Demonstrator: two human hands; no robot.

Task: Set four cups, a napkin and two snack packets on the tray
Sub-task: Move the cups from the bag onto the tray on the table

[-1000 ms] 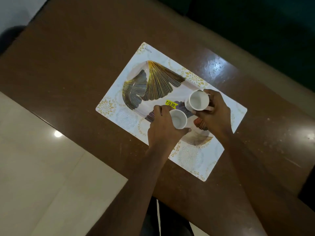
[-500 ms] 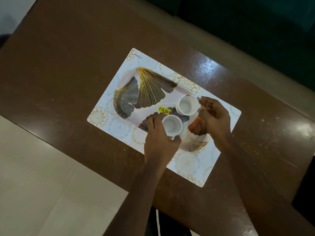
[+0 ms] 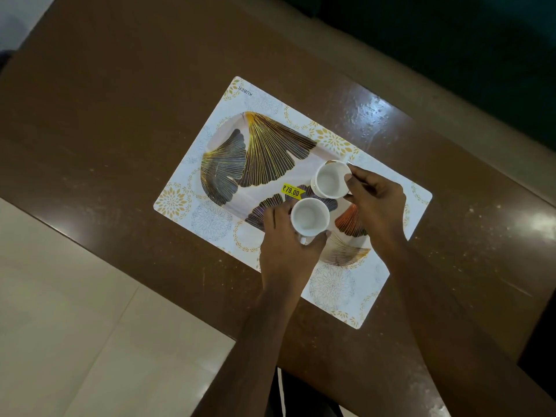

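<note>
An oval tray (image 3: pixel 264 152) printed with gold-lined leaves lies on a white placemat (image 3: pixel 177 203) on the brown table. Two empty white cups stand upright on the tray's right half, side by side. My left hand (image 3: pixel 285 254) wraps the near cup (image 3: pixel 310 218) from below, thumb and fingers on its sides. My right hand (image 3: pixel 376 206) pinches the right side of the far cup (image 3: pixel 331 179), where its handle seems to be. No napkin or snack packets are in view.
A yellow price sticker (image 3: pixel 291 191) is stuck on the tray just left of the cups. The table edge (image 3: pixel 120 267) runs diagonally at lower left, with pale floor tiles beyond it. A dark seat lies beyond the table's far edge.
The far cup was tilted in my right hand; it now stands upright beside the near cup. My right hand's fingers have slid to its side. The view shifted slightly.
</note>
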